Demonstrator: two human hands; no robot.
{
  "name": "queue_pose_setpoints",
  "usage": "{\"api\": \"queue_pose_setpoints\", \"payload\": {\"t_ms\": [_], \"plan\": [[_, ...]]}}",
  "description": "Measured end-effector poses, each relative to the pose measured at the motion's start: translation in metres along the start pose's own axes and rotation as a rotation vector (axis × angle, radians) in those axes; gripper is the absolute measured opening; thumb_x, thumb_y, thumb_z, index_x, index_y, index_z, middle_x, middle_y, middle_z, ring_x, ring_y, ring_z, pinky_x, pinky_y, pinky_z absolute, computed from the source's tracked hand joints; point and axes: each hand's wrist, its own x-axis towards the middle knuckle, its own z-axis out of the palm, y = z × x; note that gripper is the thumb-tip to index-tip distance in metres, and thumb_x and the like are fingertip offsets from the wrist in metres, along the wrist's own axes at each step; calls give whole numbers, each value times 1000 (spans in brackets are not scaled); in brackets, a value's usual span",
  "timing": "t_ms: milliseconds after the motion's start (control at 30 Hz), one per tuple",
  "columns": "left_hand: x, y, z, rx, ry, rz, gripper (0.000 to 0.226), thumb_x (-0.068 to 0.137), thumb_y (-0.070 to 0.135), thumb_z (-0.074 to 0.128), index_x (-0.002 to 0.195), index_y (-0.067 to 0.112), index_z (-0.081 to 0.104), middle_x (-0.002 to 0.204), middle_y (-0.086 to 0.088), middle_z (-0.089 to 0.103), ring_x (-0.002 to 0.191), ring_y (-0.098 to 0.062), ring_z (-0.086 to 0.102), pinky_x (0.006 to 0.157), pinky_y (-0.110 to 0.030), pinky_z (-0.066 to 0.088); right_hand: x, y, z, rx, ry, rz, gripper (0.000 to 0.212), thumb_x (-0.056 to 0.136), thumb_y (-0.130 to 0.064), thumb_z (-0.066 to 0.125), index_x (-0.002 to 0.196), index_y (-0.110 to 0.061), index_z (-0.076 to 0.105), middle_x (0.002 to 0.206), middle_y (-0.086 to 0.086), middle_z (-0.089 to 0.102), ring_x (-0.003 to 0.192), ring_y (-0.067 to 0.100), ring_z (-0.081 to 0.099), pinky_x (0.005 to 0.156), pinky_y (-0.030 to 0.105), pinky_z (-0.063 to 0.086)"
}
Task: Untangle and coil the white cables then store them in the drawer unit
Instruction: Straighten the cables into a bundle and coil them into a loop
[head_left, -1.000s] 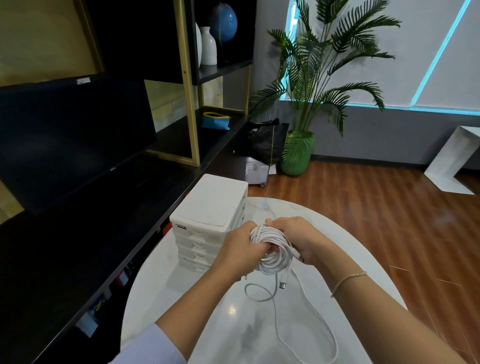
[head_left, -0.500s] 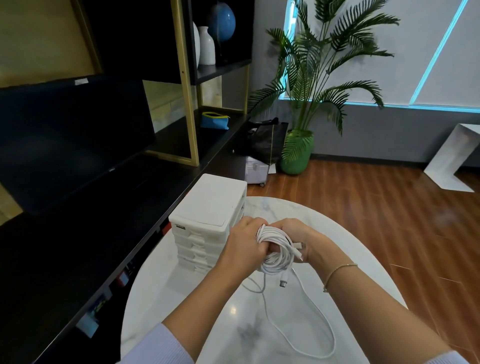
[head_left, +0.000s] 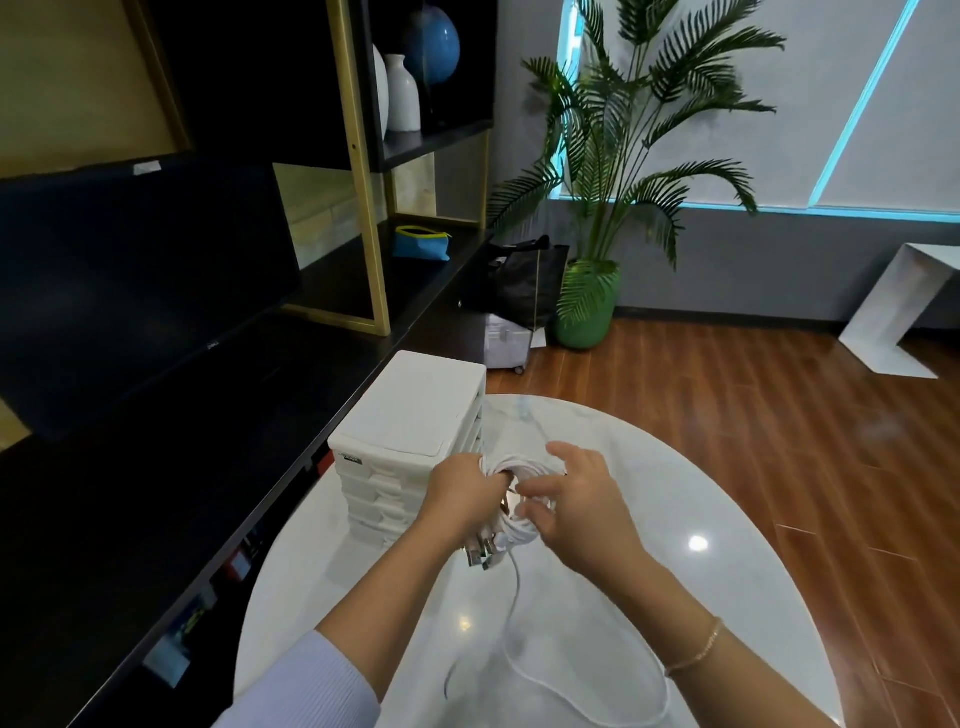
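Observation:
My left hand (head_left: 460, 496) grips a coil of white cables (head_left: 511, 535) above the round marble table (head_left: 675, 519). Metal plug ends hang from the bottom of the coil. My right hand (head_left: 574, 499) is against the coil's right side, with its fingers spread and loosely bent over the loops. A loose tail of white cable (head_left: 519, 639) runs down from the coil and loops across the tabletop toward me. The white drawer unit (head_left: 410, 426) stands just left of my hands, and the drawers that show look closed.
A long black counter (head_left: 208, 441) with a dark monitor (head_left: 130, 280) runs along the left of the table. A potted palm (head_left: 592, 306), a black bag (head_left: 524, 286) and a small white box (head_left: 506, 345) stand on the wooden floor beyond.
My right hand has let go of the coil and spread its fingers over it. The left hand has kept its grip, and more plug ends now hang below it.

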Motion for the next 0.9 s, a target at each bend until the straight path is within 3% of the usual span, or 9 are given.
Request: {"api": "queue_pose_setpoints", "payload": {"t_ms": [133, 233, 267, 333, 400, 533, 700, 800, 900], "plan": [[1, -3, 8, -214, -99, -70, 21, 86, 18, 58, 92, 1, 68, 81, -14, 68, 72, -31, 65, 61, -36, 48, 0, -5, -4, -108, -161, 125, 32, 95, -28, 46, 124, -37, 58, 158, 1, 9, 140, 23, 19, 108, 35, 24], [-2, -6, 9, -355, -220, -68, 16, 88, 17, 63, 94, 3, 69, 77, -13, 67, 57, -20, 61, 56, -28, 48, 1, -5, -1, -2, -310, 194, 29, 95, -24, 45, 116, -31, 63, 157, 5, 11, 138, 28, 25, 108, 39, 28], [-2, -6, 8, -379, -247, -43, 15, 88, 17, 64, 93, 5, 70, 79, -14, 68, 60, -21, 61, 62, -31, 49, 2, -4, 2, 129, -324, 202, 25, 92, -21, 48, 100, -31, 69, 151, 8, 27, 131, 28, 35, 104, 40, 35], [-2, -7, 7, -411, -269, 20, 9, 87, 17, 65, 89, 10, 70, 80, -13, 68, 70, -23, 62, 70, -35, 49, 2, 0, 3, 441, -251, 214, 30, 83, -15, 56, 61, -33, 65, 105, 2, 58, 94, 13, 57, 80, 34, 44], [-1, -6, 6, -422, -269, 69, 8, 85, 21, 68, 83, 13, 70, 76, -12, 68, 70, -24, 62, 73, -39, 50, 0, 5, -2, 558, -228, 272, 35, 78, -17, 62, 46, -29, 60, 73, -5, 53, 67, 2, 50, 63, 19, 36], [0, -8, 5, -298, -255, 109, 49, 67, 51, 67, 99, 13, 65, 94, -12, 71, 88, -29, 68, 86, -50, 53, -7, 10, 0, 515, -220, 258, 24, 84, -22, 65, 60, -29, 66, 89, -8, 54, 82, 1, 50, 65, 15, 34], [1, -5, 10, 30, -111, 183, 38, 89, 43, 57, 110, 11, 53, 99, -2, 62, 88, -18, 58, 72, -27, 44, -11, 2, 9, 735, -48, 373, 32, 87, -16, 55, 71, 11, 60, 77, 10, 58, 81, 18, 52, 66, 24, 38], [2, -12, 14, 28, -130, 140, 46, 86, 47, 60, 116, 15, 46, 94, 0, 59, 77, -14, 55, 59, -23, 40, -10, 3, 8, 386, -27, 324, 40, 84, -36, 51, 59, -9, 67, 92, 7, 57, 108, 22, 45, 77, 20, 32], [3, -23, 9, 87, -144, 134, 45, 86, 47, 60, 115, 17, 44, 88, 2, 57, 72, -11, 53, 58, -23, 40, -11, 7, -4, 21, 11, 291, 41, 89, -48, 54, 79, -14, 75, 110, 0, 47, 116, 17, 36, 81, 19, 20]]}}
